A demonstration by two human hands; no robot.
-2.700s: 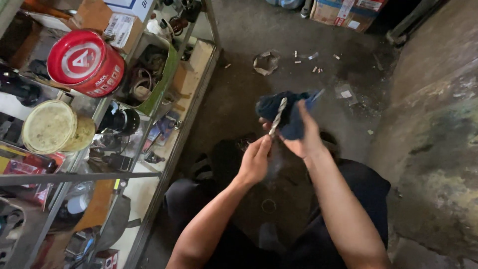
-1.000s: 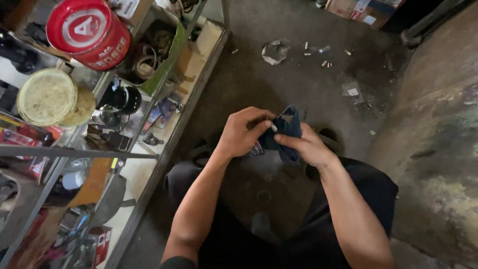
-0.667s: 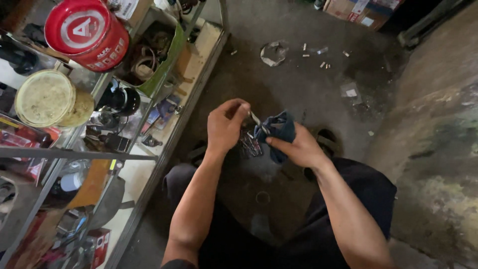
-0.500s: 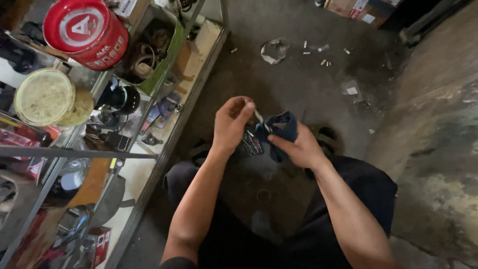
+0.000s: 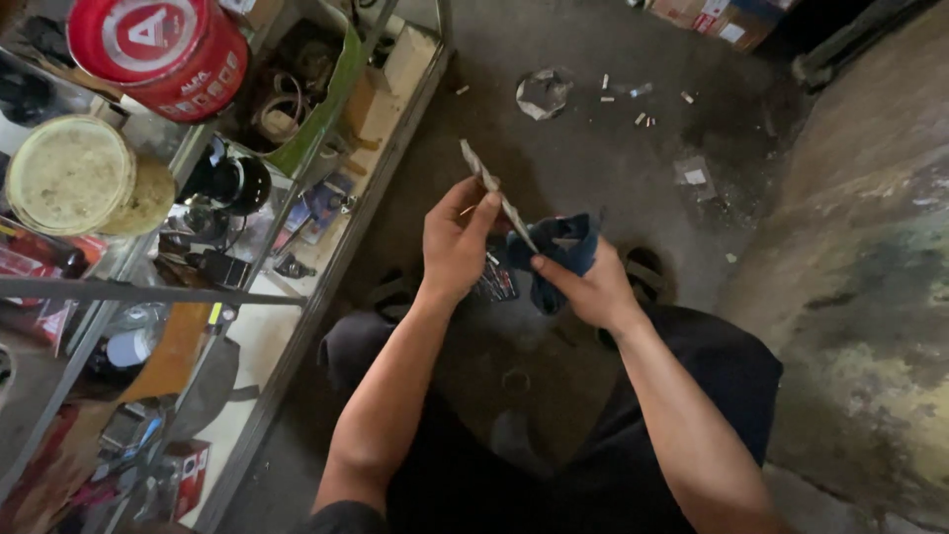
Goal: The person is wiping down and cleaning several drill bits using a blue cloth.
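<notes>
Now | your left hand [image 5: 457,242] pinches the long grey twisted metal drill bit [image 5: 497,195] near its upper end | your right hand [image 5: 591,287] closes the crumpled dark blue cloth [image 5: 556,252] round its lower end | bit's long axis slants up-left, away from you | beyond: grey concrete floor [image 5: 593,148], crumpled foil scrap [image 5: 543,93].

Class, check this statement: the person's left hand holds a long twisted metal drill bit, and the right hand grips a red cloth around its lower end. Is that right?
Not quite: the cloth is dark blue, not red, as the head view shows. The rest stands: the left hand holds the long twisted metal drill bit, and the right hand grips the cloth around its lower end.
</notes>
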